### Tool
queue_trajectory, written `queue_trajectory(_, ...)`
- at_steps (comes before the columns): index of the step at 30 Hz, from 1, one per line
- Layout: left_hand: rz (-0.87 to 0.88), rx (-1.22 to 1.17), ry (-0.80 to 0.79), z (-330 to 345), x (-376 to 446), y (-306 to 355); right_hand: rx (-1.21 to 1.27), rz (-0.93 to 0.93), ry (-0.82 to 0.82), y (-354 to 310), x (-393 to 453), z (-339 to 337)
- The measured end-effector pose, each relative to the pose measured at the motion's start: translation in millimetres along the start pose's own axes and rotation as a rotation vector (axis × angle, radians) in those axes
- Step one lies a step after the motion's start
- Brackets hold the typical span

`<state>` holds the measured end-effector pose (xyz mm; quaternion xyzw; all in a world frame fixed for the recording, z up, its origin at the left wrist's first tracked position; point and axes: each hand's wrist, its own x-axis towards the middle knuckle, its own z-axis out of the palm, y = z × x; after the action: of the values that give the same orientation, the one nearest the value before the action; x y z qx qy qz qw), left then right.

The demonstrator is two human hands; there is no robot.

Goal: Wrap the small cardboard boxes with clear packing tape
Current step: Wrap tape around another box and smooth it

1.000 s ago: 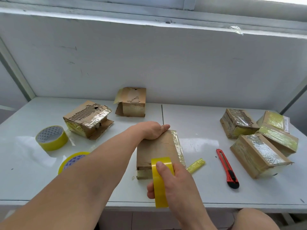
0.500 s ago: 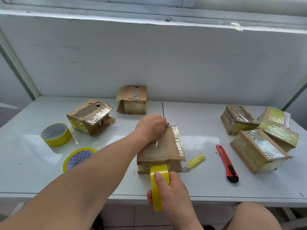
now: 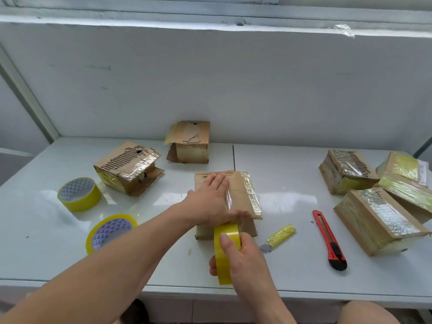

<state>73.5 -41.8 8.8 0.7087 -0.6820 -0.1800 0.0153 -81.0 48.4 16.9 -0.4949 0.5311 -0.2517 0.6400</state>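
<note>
A small cardboard box [image 3: 243, 190] lies flat in the middle of the white table [image 3: 280, 265], with a shiny taped strip along its right edge. My left hand [image 3: 210, 202] presses flat on the box top with straight fingers, over a strip of clear tape running toward me. At the box's near edge my right hand [image 3: 243, 256] grips a yellow tape roll [image 3: 225, 251] held on edge.
Two torn boxes [image 3: 127, 167] [image 3: 190, 141] sit at the back left. Several taped boxes [image 3: 376, 218] are stacked at the right. Two more tape rolls [image 3: 79, 194] [image 3: 109, 231] lie at the left. A red utility knife [image 3: 328, 239] and a tape-wrapped blade [image 3: 279, 236] lie right of the box.
My left hand went from curled at the box's far edge to flat on the box top, sliding toward me. The right hand with the roll has stayed near the box's front edge.
</note>
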Motion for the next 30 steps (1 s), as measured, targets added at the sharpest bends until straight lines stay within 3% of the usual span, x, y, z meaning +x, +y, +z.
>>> queue_trajectory(7, 0.014, 0.055, -0.069, -10, 40, -10, 0.031, -0.010, -0.084, -8, 24, -4)
queue_trajectory(15, 0.023, 0.035, 0.055, -11, 44, -8, 0.083, 0.059, -0.042, -2, 29, -4)
queue_trajectory(19, 0.020, 0.015, 0.068, -14, 45, -8, 0.033, 0.043, -0.108, -6, 22, -3)
queue_trajectory(23, -0.012, 0.105, 0.199, -5, 36, 0, -0.019, 0.012, -0.085, -3, 22, -6)
queue_trajectory(27, -0.001, 0.131, 0.080, -5, 34, 1, -0.043, 0.003, -0.098, -2, 25, -9)
queue_trajectory(30, 0.028, 0.171, 0.086, -9, 37, -2, -0.065, 0.003, -0.086, -3, 28, -8)
